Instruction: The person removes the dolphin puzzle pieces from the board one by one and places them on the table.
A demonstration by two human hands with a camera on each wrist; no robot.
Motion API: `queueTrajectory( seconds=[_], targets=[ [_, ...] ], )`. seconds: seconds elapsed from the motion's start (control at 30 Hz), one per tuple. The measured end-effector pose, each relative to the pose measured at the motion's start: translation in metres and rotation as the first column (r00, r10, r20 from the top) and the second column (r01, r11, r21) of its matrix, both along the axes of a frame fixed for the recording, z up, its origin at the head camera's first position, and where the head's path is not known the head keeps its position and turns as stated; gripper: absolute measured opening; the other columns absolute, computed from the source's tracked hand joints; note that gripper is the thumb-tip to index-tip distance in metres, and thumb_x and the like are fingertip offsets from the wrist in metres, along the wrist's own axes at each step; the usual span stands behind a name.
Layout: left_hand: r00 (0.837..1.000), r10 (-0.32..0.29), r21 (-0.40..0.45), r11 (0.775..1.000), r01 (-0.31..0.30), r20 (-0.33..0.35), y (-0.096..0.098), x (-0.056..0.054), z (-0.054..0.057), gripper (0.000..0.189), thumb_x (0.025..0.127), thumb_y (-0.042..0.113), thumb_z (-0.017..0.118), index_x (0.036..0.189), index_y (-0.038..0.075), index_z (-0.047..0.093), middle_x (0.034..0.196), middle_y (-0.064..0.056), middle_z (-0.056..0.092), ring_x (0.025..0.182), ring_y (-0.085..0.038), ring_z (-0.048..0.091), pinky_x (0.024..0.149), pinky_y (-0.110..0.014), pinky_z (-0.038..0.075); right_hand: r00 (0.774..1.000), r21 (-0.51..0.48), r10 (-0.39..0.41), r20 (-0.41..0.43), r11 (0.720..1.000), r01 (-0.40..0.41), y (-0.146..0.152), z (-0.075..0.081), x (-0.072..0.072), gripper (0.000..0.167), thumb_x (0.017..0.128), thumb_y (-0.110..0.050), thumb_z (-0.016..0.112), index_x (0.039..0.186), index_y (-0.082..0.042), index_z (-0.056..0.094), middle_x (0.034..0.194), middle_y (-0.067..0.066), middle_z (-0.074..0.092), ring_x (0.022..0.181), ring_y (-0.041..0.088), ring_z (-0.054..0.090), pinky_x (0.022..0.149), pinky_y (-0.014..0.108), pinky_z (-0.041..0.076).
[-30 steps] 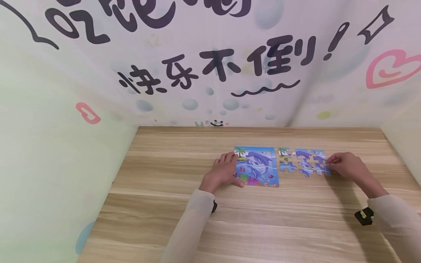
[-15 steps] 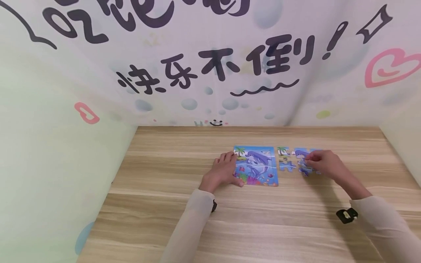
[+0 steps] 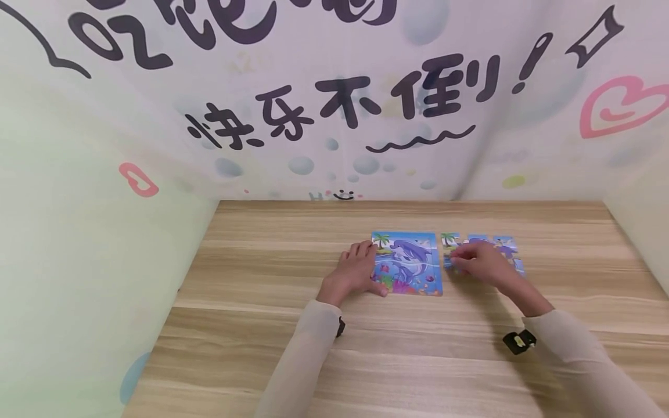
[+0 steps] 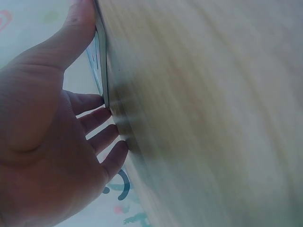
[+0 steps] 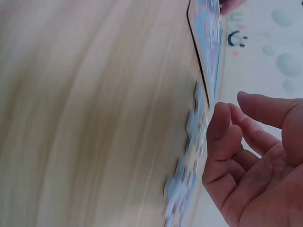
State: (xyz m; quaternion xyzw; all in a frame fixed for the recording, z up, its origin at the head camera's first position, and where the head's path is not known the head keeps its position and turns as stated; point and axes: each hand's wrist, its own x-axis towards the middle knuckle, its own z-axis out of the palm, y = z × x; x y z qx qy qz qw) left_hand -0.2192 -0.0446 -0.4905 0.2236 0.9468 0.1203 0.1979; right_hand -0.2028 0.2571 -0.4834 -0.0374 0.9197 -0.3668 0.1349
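Observation:
In the head view a square dolphin picture puzzle (image 3: 413, 264) lies flat on the table. My left hand (image 3: 355, 270) rests at its left side, fingers spread along the edge and thumb by the near corner. The left wrist view shows those fingertips at the thin board edge (image 4: 103, 71). To the right lie separate dolphin jigsaw pieces (image 3: 505, 247), spaced apart in rows. Over the left ones hovers my right hand (image 3: 483, 264), hiding several. In the right wrist view its fingers (image 5: 220, 123) bend loosely, thumb apart, with nothing seen between them.
The wood-grain table (image 3: 366, 360) ends at a printed cloth wall (image 3: 292, 168) with large black characters. Pale side walls (image 3: 78, 244) stand at left and right. Each wrist carries a black strap device (image 3: 519, 342).
My right hand has moved left across the loose pieces, from the far right end to the pieces nearest the puzzle board, uncovering the right ones. My left hand has stayed in place.

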Motion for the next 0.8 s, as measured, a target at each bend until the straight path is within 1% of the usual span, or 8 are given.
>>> queueTrajectory(
  seconds=[0.13,0.23,0.33,0.4,0.57,0.67,0.8],
  targets=[
    [1.000,0.000,-0.004,1.000,0.000,0.000,0.000,0.000,0.001,0.111,0.077,0.059,0.076,0.158,0.009,0.019,0.162,-0.008,0.018,0.148,-0.028,0.018,0.116,-0.045,0.024,1.000,-0.028,0.023,0.009,0.999,-0.022,-0.016,0.000,0.000,0.022,0.095,-0.015,0.066,0.110,0.001,0.071,0.089,0.011,0.067,0.074,0.019,0.056,0.063,0.028,0.046],
    [1.000,0.001,-0.007,1.000,-0.001,-0.003,0.000,0.000,0.001,0.111,0.077,0.059,0.076,0.158,0.009,0.019,0.162,-0.008,0.019,0.148,-0.028,0.019,0.116,-0.045,0.024,1.000,-0.025,0.030,0.006,0.999,-0.030,-0.025,0.001,0.000,0.021,0.096,-0.015,0.065,0.110,0.000,0.071,0.090,0.010,0.067,0.075,0.020,0.054,0.064,0.029,0.045],
    [1.000,0.001,-0.008,1.000,-0.002,-0.007,0.001,0.000,0.001,0.110,0.077,0.059,0.076,0.158,0.009,0.020,0.162,-0.008,0.020,0.148,-0.028,0.019,0.116,-0.045,0.024,0.999,-0.029,0.042,-0.004,0.999,-0.042,-0.034,-0.001,0.000,0.020,0.096,-0.013,0.064,0.110,0.000,0.072,0.093,0.011,0.068,0.077,0.020,0.055,0.068,0.029,0.048],
    [1.000,0.001,-0.008,1.000,-0.001,-0.009,0.001,0.000,0.001,0.110,0.077,0.059,0.076,0.158,0.010,0.020,0.162,-0.008,0.020,0.148,-0.028,0.020,0.116,-0.046,0.024,0.998,-0.042,0.060,-0.013,0.997,-0.061,-0.040,-0.002,-0.001,0.021,0.096,-0.011,0.064,0.110,0.001,0.072,0.094,0.011,0.069,0.077,0.019,0.057,0.068,0.029,0.049],
    [1.000,-0.002,-0.002,1.000,0.002,-0.002,0.001,0.000,0.002,0.111,0.077,0.059,0.075,0.158,0.010,0.019,0.162,-0.009,0.019,0.148,-0.028,0.019,0.116,-0.046,0.024,0.993,-0.082,0.116,-0.018,0.990,-0.117,-0.055,-0.005,-0.001,0.019,0.096,-0.009,0.062,0.109,0.002,0.072,0.086,0.009,0.068,0.071,0.016,0.058,0.064,0.030,0.047],
    [1.000,-0.005,-0.005,1.000,0.005,-0.001,0.001,0.000,0.002,0.110,0.077,0.060,0.075,0.158,0.010,0.019,0.162,-0.009,0.019,0.148,-0.028,0.020,0.116,-0.046,0.024,0.991,-0.056,0.131,-0.033,0.990,-0.132,-0.064,-0.008,-0.001,0.019,0.096,-0.011,0.063,0.109,0.000,0.072,0.086,0.006,0.067,0.071,0.016,0.055,0.064,0.030,0.046],
    [1.000,-0.003,-0.005,1.000,0.003,0.000,0.000,0.000,0.001,0.110,0.077,0.060,0.075,0.158,0.009,0.019,0.162,-0.009,0.020,0.147,-0.029,0.020,0.117,-0.047,0.023,0.985,-0.018,0.152,-0.079,0.988,-0.154,-0.077,-0.013,-0.001,0.020,0.094,-0.013,0.065,0.110,-0.003,0.074,0.090,0.006,0.069,0.079,0.017,0.059,0.071,0.033,0.049]
  ],
)
